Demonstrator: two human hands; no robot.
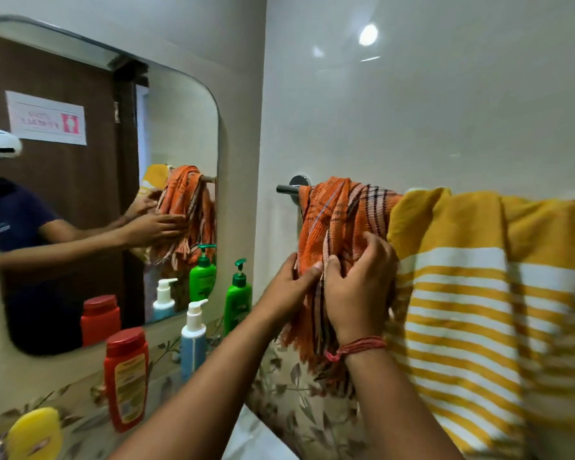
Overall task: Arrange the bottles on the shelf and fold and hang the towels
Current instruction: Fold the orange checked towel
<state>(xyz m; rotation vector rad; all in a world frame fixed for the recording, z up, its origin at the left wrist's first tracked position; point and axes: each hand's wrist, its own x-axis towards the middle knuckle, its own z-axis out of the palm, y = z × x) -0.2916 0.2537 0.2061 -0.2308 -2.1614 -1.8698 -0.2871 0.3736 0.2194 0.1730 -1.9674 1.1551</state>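
Observation:
An orange striped towel (336, 214) hangs bunched over the left end of a chrome towel bar (287, 189). My left hand (291, 285) pinches its left edge and my right hand (359, 287) grips its hanging folds from the front. To the right, a yellow towel with white stripes (478, 293) drapes over the same bar. On the ledge below the mirror stand a red bottle (127, 376), a blue and white pump bottle (193, 340) and a green pump bottle (238, 298).
A large mirror (80, 194) fills the left wall and reflects the hands, towels and bottles. A yellow round cap (35, 433) sits at the bottom left. Floral tiles (299, 403) run below the ledge and the towels.

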